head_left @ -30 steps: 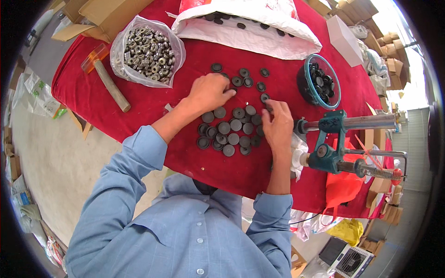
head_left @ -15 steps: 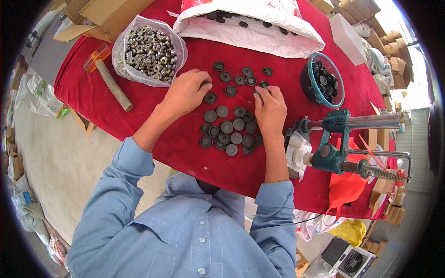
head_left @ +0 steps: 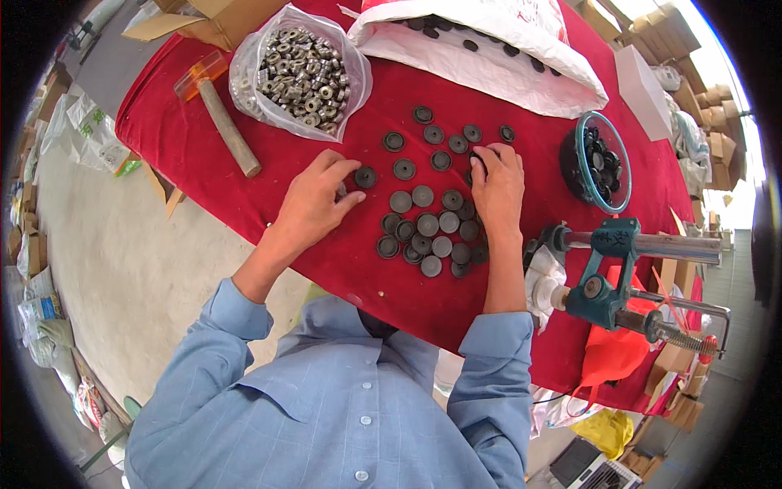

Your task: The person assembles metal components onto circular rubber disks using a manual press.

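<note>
My left hand (head_left: 316, 200) is at the left of the loose discs, fingers curled and thumb bent toward them. A bit of something grey shows between thumb and fingers; the rest is hidden. Just beyond its fingertips lies a round black disc (head_left: 366, 177). My right hand (head_left: 498, 189) pinches a dark disc (head_left: 476, 163) at the right side of the spread, mostly covered by the fingers. Several black ringed discs (head_left: 441, 160) lie apart from one another at the far side. Closer to me, more grey and black discs (head_left: 427, 224) are crowded together, some overlapping.
A red cloth (head_left: 342, 273) covers the table. Around the discs are a clear bag (head_left: 358, 90) of metal rings, a mallet (head_left: 228, 130), a white sack (head_left: 481, 73) with black discs, a blue-rimmed bowl (head_left: 626, 175) of discs and a green hand press (head_left: 603, 289) at right.
The view has shifted, moving the table's contents rightward. My left hand has drawn left and nearer, uncovering discs by its fingertips. My right hand stays by the far discs.
</note>
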Available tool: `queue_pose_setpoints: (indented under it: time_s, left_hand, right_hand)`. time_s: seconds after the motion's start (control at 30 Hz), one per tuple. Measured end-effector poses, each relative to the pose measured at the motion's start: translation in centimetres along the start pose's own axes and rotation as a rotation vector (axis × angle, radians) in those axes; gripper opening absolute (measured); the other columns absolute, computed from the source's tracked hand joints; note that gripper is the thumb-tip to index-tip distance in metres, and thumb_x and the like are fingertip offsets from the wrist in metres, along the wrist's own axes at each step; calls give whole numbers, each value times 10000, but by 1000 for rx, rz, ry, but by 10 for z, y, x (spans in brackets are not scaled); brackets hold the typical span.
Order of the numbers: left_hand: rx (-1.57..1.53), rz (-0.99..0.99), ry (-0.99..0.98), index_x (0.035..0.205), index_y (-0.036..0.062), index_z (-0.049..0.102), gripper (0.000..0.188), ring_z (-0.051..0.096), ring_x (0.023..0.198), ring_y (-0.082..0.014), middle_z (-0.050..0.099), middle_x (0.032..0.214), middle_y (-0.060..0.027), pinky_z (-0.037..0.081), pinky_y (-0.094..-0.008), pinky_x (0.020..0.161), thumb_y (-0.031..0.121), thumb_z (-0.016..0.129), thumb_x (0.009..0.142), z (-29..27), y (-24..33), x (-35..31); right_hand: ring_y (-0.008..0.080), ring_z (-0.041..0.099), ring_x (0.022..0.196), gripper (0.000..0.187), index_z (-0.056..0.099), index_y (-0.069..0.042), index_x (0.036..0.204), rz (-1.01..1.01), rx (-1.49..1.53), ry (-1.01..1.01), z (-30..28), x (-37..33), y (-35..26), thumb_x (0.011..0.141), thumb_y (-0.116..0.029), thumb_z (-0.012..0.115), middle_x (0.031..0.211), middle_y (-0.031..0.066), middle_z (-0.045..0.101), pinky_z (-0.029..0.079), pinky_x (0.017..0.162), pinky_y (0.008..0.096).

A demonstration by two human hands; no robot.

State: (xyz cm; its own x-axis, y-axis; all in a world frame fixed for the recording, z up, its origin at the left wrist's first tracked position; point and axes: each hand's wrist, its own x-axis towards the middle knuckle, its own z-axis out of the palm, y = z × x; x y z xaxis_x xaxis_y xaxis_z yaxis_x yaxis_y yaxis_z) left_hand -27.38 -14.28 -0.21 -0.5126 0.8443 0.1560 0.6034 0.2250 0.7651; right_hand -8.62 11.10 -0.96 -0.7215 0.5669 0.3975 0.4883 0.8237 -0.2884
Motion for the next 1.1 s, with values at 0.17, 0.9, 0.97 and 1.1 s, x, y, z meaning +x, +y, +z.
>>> queue_pose_setpoints:
  time_s: [0.17,0.9,0.97,1.1]
  left_hand:
    - [125,165,47,1221,17,695,378,680,916,-349,646,1088,-161,563,-437,799,90,804,867,15,-13,16]
    - [252,376,-124,1180,32,691,309,656,966,-373,620,1044,-162,551,-483,805,194,746,923,67,31,36]
    - [239,352,-94,1162,28,692,270,661,954,-383,626,1034,-170,552,-492,793,194,720,952,68,24,36]
    - [181,289,-25,1049,22,684,180,664,899,-415,636,990,-175,555,-516,745,196,671,1002,72,18,42]
  right_hand:
    - [368,672,1007,232,745,-29,1155,150,160,93,-25,-15,-11,930,-75,714,1134,167,674,547,901,467]
    - [396,689,919,206,754,-46,1078,138,210,48,-3,-31,-37,881,-100,781,1005,169,678,556,804,480]
    - [394,694,904,190,751,-37,1068,146,270,97,-13,-32,-33,886,-85,773,992,167,685,560,800,478]
    - [376,685,934,243,750,-40,1113,290,266,20,-43,-52,-26,874,-74,781,1009,173,678,551,827,470]
